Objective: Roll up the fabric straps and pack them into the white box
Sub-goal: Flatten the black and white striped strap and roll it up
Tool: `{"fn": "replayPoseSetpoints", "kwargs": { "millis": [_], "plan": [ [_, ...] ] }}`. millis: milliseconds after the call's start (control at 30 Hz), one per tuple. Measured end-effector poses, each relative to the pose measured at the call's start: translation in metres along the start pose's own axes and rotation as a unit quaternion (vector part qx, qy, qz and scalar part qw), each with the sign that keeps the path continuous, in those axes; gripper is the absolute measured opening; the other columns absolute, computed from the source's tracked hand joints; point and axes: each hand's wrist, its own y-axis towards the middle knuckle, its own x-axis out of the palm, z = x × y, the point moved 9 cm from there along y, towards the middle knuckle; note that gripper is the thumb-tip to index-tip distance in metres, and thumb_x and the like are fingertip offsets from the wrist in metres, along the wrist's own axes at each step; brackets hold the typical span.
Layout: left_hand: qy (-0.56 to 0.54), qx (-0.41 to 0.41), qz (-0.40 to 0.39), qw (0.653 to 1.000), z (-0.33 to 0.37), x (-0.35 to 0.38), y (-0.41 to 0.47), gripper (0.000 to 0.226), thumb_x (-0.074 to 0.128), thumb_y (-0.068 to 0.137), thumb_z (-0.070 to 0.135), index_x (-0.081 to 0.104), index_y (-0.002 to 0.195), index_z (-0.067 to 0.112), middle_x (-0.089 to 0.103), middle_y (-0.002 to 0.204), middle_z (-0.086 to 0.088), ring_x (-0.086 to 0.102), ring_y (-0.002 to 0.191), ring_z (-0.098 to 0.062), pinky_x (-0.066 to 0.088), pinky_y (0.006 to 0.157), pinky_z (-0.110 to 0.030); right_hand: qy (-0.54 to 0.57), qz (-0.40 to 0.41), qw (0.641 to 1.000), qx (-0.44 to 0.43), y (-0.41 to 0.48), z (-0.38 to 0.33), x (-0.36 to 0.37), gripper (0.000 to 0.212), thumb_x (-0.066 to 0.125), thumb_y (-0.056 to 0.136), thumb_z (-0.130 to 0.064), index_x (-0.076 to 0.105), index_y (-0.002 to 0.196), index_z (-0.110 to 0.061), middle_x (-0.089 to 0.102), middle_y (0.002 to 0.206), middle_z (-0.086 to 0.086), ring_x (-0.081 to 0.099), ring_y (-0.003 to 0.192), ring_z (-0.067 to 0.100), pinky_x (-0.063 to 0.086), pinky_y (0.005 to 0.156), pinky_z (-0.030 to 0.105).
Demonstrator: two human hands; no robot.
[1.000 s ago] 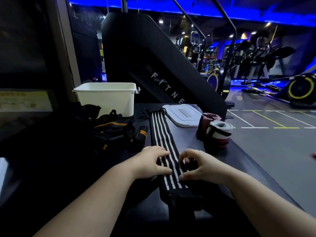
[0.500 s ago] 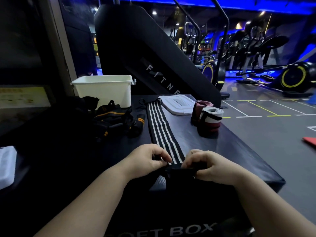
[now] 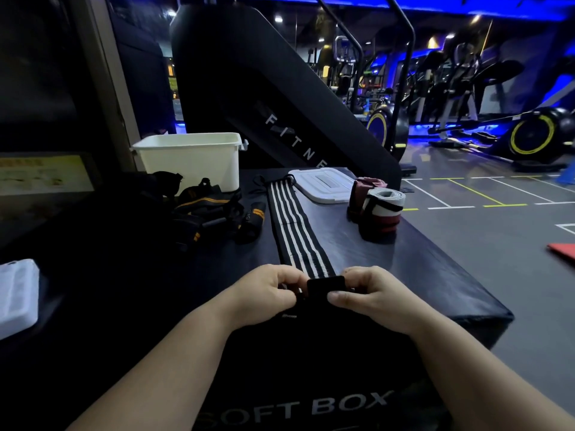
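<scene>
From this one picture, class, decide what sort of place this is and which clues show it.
Most likely a gym: exercise bikes stand along the floor, a black machine lettered FITNE rises behind, and the work surface is printed SOFT BOX.

Below both my hands, on the front face of the black padded box (image 3: 280, 368), large pale capitals read "SOFT BOX"; the S is partly cut off. Well beyond my hands, on the slanted black side panel of the gym machine (image 3: 249, 98), white spaced capitals read "F I T N E", and the rest is hidden. Beyond my left hand (image 3: 264, 293), a black-and-orange rolled wrap (image 3: 252, 219) carries small white lettering I cannot read. Far to the left, a yellowish sign (image 3: 40, 174) is too blurred to read. Just under my left hand, towards my right hand (image 3: 370, 298), a tiny pale mark on the black end of the striped strap (image 3: 298, 231) is illegible.
</scene>
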Motion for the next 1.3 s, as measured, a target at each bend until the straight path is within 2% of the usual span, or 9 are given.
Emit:
{"fn": "replayPoseSetpoints", "kwargs": {
  "millis": [100, 200, 333, 467, 633, 733, 833, 1000, 1300],
  "plan": [
    [-0.007, -0.014, -0.04, 0.999, 0.005, 0.006, -0.007, 0.029, 0.059, 0.074, 0.005, 0.071, 0.097, 0.019, 0.065, 0.082, 0.001, 0.058, 0.065, -0.008, 0.046, 0.059, -0.018, 0.013, -0.002, 1.0, 0.004, -0.001, 0.0, 0.002, 0.034, 0.076, 0.083, -0.026, 0.06, 0.053, -0.03, 0.053, 0.065, -0.011, 0.05, 0.062, 0.004, 0.038, 0.06, 0.022],
    [-0.007, 0.02, -0.007, 1.0, 0.011, 0.005, -0.006, 0.013, 0.069, 0.087, 0.016, 0.069, 0.098, 0.02, 0.065, 0.083, 0.007, 0.06, 0.075, -0.005, 0.049, 0.071, -0.02, 0.022, 0.004, 1.0, 0.005, -0.003, -0.002, 0.001, 0.035, 0.074, 0.084, -0.017, 0.065, 0.054, -0.031, 0.057, 0.065, -0.014, 0.052, 0.062, 0.001, 0.038, 0.06, 0.017],
    [-0.055, 0.027, 0.064, 0.996, 0.01, 0.002, -0.002, 0.008, 0.064, 0.091, 0.013, 0.069, 0.093, 0.02, 0.068, 0.081, 0.001, 0.062, 0.074, -0.01, 0.052, 0.075, -0.028, 0.019, 0.01, 1.0, -0.006, -0.004, -0.008, 0.001, 0.034, 0.074, 0.084, -0.018, 0.066, 0.055, -0.032, 0.056, 0.067, -0.01, 0.052, 0.063, 0.004, 0.039, 0.06, 0.02],
    [-0.016, 0.024, 0.105, 0.994, 0.011, -0.002, -0.002, 0.009, 0.066, 0.09, 0.016, 0.069, 0.085, 0.023, 0.067, 0.072, 0.01, 0.06, 0.069, -0.002, 0.049, 0.072, -0.022, 0.021, 0.022, 0.999, -0.021, -0.006, -0.009, -0.001, 0.033, 0.075, 0.083, -0.018, 0.064, 0.053, -0.028, 0.055, 0.07, -0.004, 0.052, 0.063, 0.009, 0.039, 0.06, 0.023],
    [-0.02, 0.015, 0.13, 0.991, 0.007, -0.001, -0.003, 0.008, 0.066, 0.089, 0.018, 0.068, 0.089, 0.026, 0.071, 0.081, -0.001, 0.064, 0.074, -0.011, 0.055, 0.079, -0.036, 0.015, 0.023, 0.999, -0.028, -0.006, -0.009, -0.001, 0.033, 0.075, 0.083, -0.019, 0.062, 0.053, -0.024, 0.054, 0.069, 0.002, 0.051, 0.062, 0.009, 0.038, 0.059, 0.022],
    [-0.005, -0.002, 0.141, 0.99, 0.006, -0.002, -0.005, 0.008, 0.065, 0.09, 0.021, 0.061, 0.095, 0.026, 0.067, 0.072, 0.005, 0.061, 0.065, -0.006, 0.053, 0.069, -0.026, -0.007, 0.049, 0.998, -0.047, -0.007, -0.015, -0.004, 0.011, 0.079, 0.075, -0.031, 0.069, 0.071, -0.031, 0.059, 0.074, -0.006, 0.054, 0.067, 0.005, 0.042, 0.063, 0.02],
    [0.016, -0.017, 0.161, 0.987, 0.005, -0.004, -0.005, 0.017, 0.067, 0.089, 0.024, 0.053, 0.098, 0.025, 0.067, 0.067, 0.008, 0.057, 0.056, -0.001, 0.044, 0.059, -0.017, 0.017, 0.079, 0.994, -0.069, -0.012, -0.016, -0.009, 0.034, 0.081, 0.066, -0.029, 0.066, 0.094, -0.04, 0.064, 0.088, -0.012, 0.059, 0.08, 0.011, 0.047, 0.069, 0.023],
    [0.042, -0.03, 0.177, 0.983, 0.005, -0.005, -0.003, 0.021, 0.068, 0.088, 0.026, 0.049, 0.097, 0.02, 0.058, 0.054, 0.011, 0.045, 0.043, 0.004, 0.036, 0.047, -0.012, -0.057, 0.048, 0.985, -0.157, -0.017, -0.03, -0.003, 0.036, 0.084, 0.062, -0.036, 0.071, 0.096, -0.035, 0.064, 0.105, -0.014, 0.064, 0.092, 0.01, 0.051, 0.075, 0.017],
    [0.156, -0.024, 0.143, 0.977, 0.005, -0.003, -0.003, 0.012, 0.07, 0.083, 0.035, 0.063, 0.077, 0.027, 0.066, 0.068, 0.007, 0.055, 0.057, -0.001, 0.045, 0.058, -0.02, -0.106, 0.074, 0.974, -0.186, -0.018, -0.031, 0.0, 0.02, 0.078, 0.071, -0.039, 0.074, 0.089, -0.034, 0.069, 0.087, -0.014, 0.067, 0.076, 0.004, 0.053, 0.066, 0.02]
  ]
}}
